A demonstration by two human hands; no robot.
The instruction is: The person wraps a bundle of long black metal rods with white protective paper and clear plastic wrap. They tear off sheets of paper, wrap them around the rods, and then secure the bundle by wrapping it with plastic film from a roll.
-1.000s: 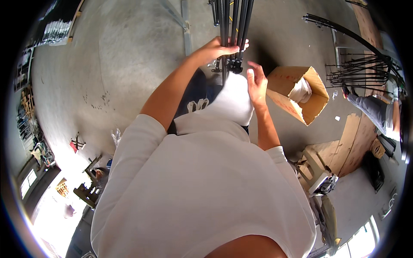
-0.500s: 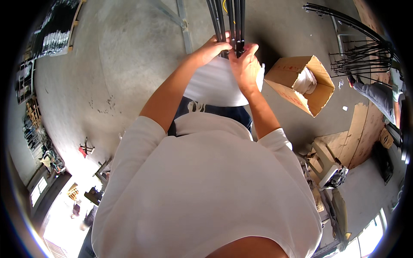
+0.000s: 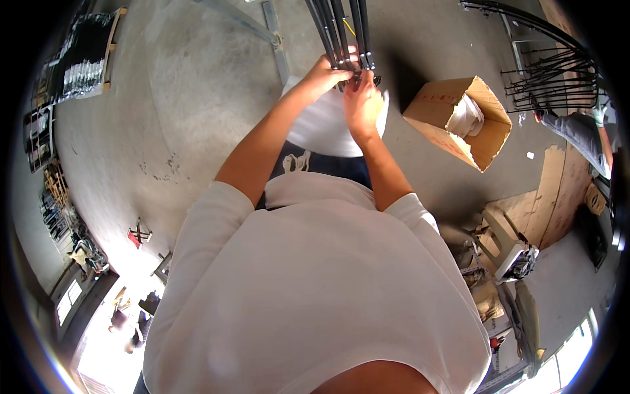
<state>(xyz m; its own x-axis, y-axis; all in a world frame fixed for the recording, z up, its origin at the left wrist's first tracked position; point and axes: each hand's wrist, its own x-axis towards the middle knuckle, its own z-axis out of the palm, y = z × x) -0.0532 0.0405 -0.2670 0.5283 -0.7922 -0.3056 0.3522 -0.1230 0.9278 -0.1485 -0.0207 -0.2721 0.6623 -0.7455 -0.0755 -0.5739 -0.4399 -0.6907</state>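
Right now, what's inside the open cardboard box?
The open cardboard box has crumpled white material inside, toward the picture-left side of the opening; can't tell if it's sheeting or a bag. Anything beneath it is covered.

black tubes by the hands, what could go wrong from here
The black tubes spread into two groups beyond the left hand, so some might slip out of its grip. The bare right hand is right at their near ends, so a finger could get pinched if they shift. Swung to the right, the tubes might also knock the open cardboard box.
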